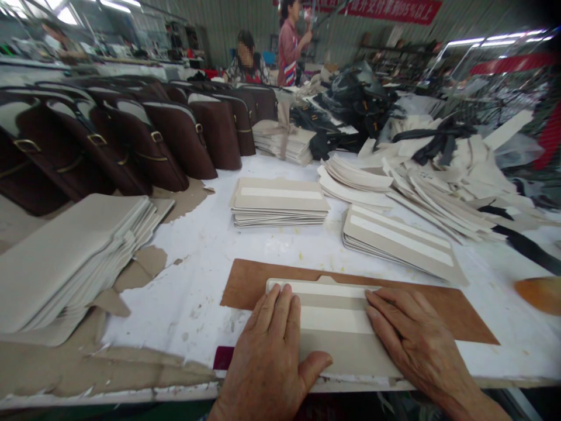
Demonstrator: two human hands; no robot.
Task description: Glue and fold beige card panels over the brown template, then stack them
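Note:
A beige bag panel [337, 345] with two white strips and a small tab at its far edge lies flat at the table's front edge. My left hand [274, 351] rests on its left part, fingers stretched and thumb spread out. On the right part lies my right hand [409, 333], its fingers extended and pressed down near the upper white strip. Beneath the panel, a brown leather strip [447, 310] sticks out on the far side and at both ends. Part of a dark maroon piece [223, 358] shows left of my left hand.
Stacked beige panels [280, 196] stand beyond, with another striped stack [398, 242] to the right. Large beige sheets [74, 251] are piled at left, before a row of dark brown bags [162, 140]. Beige cut strips [438, 193] heap at right. An orange-brown object [539, 294] sits far right.

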